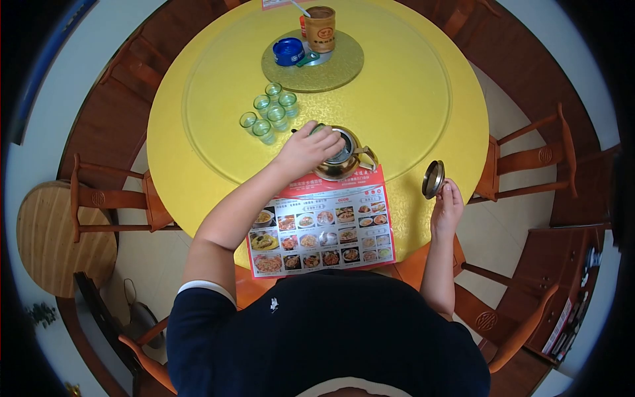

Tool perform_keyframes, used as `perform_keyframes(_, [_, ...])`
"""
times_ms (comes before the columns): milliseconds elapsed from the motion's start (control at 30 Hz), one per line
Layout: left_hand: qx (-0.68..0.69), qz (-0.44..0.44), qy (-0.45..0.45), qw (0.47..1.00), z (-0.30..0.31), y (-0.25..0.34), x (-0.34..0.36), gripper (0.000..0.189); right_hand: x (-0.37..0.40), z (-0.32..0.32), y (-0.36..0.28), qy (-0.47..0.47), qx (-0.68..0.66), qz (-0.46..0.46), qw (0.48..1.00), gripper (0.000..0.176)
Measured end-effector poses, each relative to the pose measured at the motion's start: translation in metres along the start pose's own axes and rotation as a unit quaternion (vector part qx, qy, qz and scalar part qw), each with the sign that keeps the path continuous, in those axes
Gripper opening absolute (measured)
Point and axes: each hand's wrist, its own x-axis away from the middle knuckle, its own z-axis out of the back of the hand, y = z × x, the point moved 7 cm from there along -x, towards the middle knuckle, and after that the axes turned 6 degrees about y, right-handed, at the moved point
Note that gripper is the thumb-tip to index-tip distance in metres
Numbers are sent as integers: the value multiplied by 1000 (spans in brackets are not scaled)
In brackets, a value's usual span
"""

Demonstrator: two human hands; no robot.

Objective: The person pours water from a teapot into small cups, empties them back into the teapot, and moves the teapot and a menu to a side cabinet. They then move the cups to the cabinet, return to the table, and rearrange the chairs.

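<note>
My left hand (309,151) is closed around a small green-tinted glass (318,128) at the mouth of a gold-coloured metal teapot (339,173). Only part of this glass shows between the fingers. The teapot stands uncovered at the far edge of a printed menu (317,264), its looped handle toward the right. To the right, near the table's edge, my right hand (449,206) pinches a round metal teapot lid (433,179), held tilted. Several more green-tinted glasses (276,118) stand upright in a cluster beyond my left hand.
A round yellow table (410,86) carries a small turntable (347,69) at its far side. On it are a blue ashtray (289,51), a green-handled object (308,59) and a brown container (321,33). Wooden chairs (526,161) surround the table.
</note>
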Motion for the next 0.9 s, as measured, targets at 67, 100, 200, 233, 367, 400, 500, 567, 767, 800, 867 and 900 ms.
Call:
perform_keyframes(67, [52, 116, -8, 992, 5, -15, 3, 37, 0, 0, 1, 6, -2, -4, 1000, 18])
perform_keyframes(100, [104, 228, -14, 968, 5, -29, 11, 40, 0, 1, 2, 14, -3, -8, 1000, 18])
perform_keyframes(200, [374, 526, 129, 753, -18, -61, 71, 42, 1, -1, -1, 15, 1, -2, 1000, 18])
perform_keyframes(233, [450, 578, 178, 657, -37, -69, 102, 43, 0, 2, 1, 15, 5, -6, 1000, 18])
perform_keyframes(367, [506, 612, 342, 502, -40, -74, 174, 50, 0, 3, 2, 11, 10, -10, 1000, 17])
perform_keyframes(400, [479, 624, 340, 515, -43, -74, 192, 51, -1, 2, 4, 8, 10, -11, 1000, 17])
perform_keyframes(500, [445, 655, 283, 541, -48, -65, 219, 52, -1, 0, 6, -1, 5, -9, 1000, 17])
perform_keyframes(567, [440, 678, 193, 557, -59, -55, 228, 52, -2, -1, 9, -12, 8, -7, 1000, 19])
perform_keyframes(767, [465, 676, 139, 554, -84, -39, 239, 53, -1, -11, 5, -21, 16, -2, 1000, 21])
perform_keyframes(800, [476, 675, 128, 548, -88, -38, 239, 53, -1, -11, 5, -21, 16, -2, 1000, 21])
perform_keyframes(867, [480, 672, 125, 550, -91, -36, 239, 53, -1, -9, 4, -16, 22, 0, 1000, 20])
perform_keyframes(900, [484, 668, 121, 553, -92, -36, 238, 53, -1, -7, 4, -16, 23, 0, 1000, 20])
